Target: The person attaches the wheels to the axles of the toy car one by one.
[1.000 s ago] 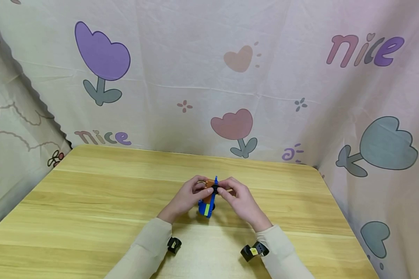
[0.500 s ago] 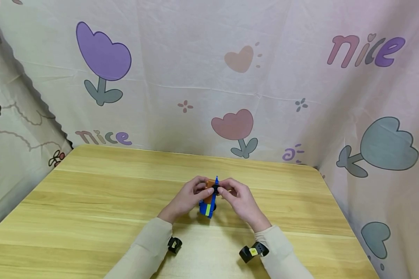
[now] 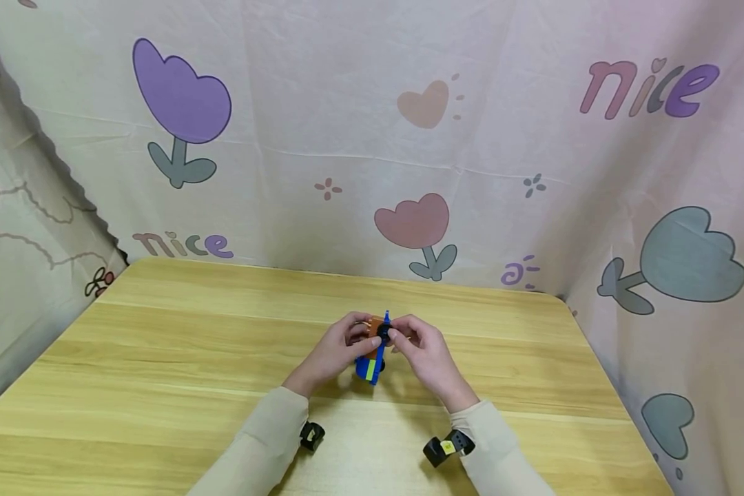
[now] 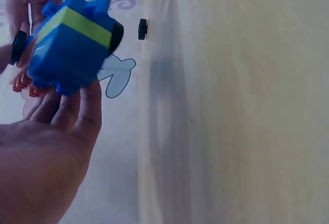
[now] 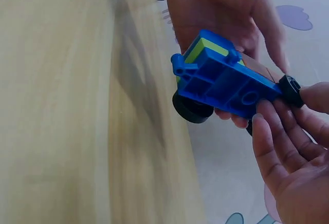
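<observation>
A blue toy car [image 3: 367, 370] with a lime-green stripe and an orange-brown upper part is held up between both hands. My left hand [image 3: 330, 351] grips its orange side, fingers behind and thumb toward a black wheel [image 3: 384, 332] at the far end. On that wheel, my right hand [image 3: 426, 351] pinches with the thumb and a finger. In the right wrist view, the car's hollow blue underside [image 5: 226, 82] shows, with another black wheel [image 5: 193, 110] at the near end. The right thumb presses the far wheel [image 5: 291, 91] there. Fingers partly hide the far end.
The wooden table [image 3: 161, 358] spreads beneath the hands. A patterned cloth [image 3: 322, 103] hangs behind it and at both sides. In the left wrist view, a small black piece [image 4: 143, 29] appears by the table edge; its kind is unclear. Both wrists wear black camera straps [image 3: 449, 446].
The car has risen slightly and shifted a little to the right. The far wheel's round face shows more now. Both hands keep their holds.
</observation>
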A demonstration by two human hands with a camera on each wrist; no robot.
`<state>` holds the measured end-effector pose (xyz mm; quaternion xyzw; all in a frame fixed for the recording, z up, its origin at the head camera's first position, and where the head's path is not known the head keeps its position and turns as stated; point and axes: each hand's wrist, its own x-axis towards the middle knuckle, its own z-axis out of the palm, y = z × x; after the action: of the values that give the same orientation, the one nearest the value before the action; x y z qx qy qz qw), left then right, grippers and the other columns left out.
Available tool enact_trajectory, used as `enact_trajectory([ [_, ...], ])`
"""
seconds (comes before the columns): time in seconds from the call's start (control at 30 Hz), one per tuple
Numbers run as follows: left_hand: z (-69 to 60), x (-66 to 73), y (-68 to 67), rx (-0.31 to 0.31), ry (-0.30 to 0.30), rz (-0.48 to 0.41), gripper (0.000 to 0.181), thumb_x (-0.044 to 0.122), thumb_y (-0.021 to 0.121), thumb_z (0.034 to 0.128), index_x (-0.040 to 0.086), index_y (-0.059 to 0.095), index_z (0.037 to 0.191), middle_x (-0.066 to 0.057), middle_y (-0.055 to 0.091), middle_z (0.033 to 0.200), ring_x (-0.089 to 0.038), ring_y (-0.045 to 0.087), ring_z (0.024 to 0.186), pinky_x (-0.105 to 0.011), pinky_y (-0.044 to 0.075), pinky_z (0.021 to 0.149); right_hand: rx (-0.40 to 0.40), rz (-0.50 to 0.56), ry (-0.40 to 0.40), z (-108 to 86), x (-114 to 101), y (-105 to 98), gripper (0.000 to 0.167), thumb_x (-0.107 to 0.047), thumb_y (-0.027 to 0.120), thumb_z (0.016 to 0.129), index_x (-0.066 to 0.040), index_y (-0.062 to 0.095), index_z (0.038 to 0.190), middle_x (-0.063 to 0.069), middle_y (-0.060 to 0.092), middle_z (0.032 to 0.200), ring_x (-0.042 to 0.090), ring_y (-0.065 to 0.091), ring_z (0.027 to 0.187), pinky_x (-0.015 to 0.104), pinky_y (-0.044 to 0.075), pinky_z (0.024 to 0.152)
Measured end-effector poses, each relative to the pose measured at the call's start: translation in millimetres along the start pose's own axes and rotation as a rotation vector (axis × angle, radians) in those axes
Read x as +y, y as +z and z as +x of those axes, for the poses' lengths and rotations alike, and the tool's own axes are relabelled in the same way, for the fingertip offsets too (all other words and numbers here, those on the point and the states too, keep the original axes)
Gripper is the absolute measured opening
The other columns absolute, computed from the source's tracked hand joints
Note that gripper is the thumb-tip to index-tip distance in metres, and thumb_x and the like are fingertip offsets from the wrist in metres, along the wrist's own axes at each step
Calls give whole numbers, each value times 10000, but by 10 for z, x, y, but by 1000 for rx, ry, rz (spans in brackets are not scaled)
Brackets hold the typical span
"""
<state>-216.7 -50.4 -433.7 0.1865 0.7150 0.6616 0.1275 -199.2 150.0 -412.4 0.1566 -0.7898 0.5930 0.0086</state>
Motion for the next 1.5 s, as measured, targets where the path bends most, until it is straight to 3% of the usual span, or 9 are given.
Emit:
enact_trajectory([
  [0.17,-6,-28,-48,-80,32,-8,618,71,679,917,18,362,1446,-152,574,1312,-305,549,1157,-448,431,1009,16,-16,9,22,6,-27,154,-139,586,1001,-37,672,1078,84,657,941,357,628,902,539,511,817],
  [0.33,-20,-39,-78,-121,30,-20,671,43,678,914,18,321,1482,-170,538,1353,-312,535,1166,-426,426,1018,11,-10,10,28,6,-42,162,-143,586,1001,-34,669,1088,77,661,951,358,628,912,551,506,829],
  [0.5,-24,-31,-76,-105,8,1,684,78,708,908,-17,344,1480,-173,525,1373,-306,539,1172,-415,439,1006,18,10,13,35,-2,-60,140,-134,602,991,-41,675,1066,82,659,944,431,610,925,557,507,824],
  [0.87,-31,-59,-92,-73,2,25,629,70,708,903,-11,411,1452,-151,597,1252,-288,564,1128,-417,473,957,-13,-17,15,30,37,-112,215,-208,548,1025,-43,672,1087,91,675,964,367,629,925,544,506,837],
  [1.03,-35,-49,-94,-63,-6,28,662,102,704,916,-18,370,1475,-162,566,1323,-288,550,1153,-397,473,962,-22,-79,9,21,47,-236,272,-220,505,1045,-6,661,1106,131,680,1013,247,645,919,426,533,829],
  [1.13,-49,-44,-106,-57,-8,42,679,120,709,916,-5,361,1485,-153,566,1325,-279,552,1132,-372,485,939,-9,-130,1,21,58,-336,262,-190,518,1039,17,658,1119,141,673,1020,259,640,928,396,540,819],
  [1.33,-63,-25,-108,-61,14,32,682,105,677,936,-8,318,1504,-172,539,1353,-300,539,1131,-343,509,883,13,-259,29,32,91,-525,204,-161,594,998,-16,664,1125,119,665,1035,229,616,956,367,517,838],
  [1.5,-52,-38,-108,-46,21,20,686,79,679,928,-18,316,1502,-179,544,1346,-307,539,1140,-343,497,912,-12,-344,54,55,175,-593,244,-80,658,941,-10,651,1175,133,657,1137,265,604,1058,416,499,899],
])
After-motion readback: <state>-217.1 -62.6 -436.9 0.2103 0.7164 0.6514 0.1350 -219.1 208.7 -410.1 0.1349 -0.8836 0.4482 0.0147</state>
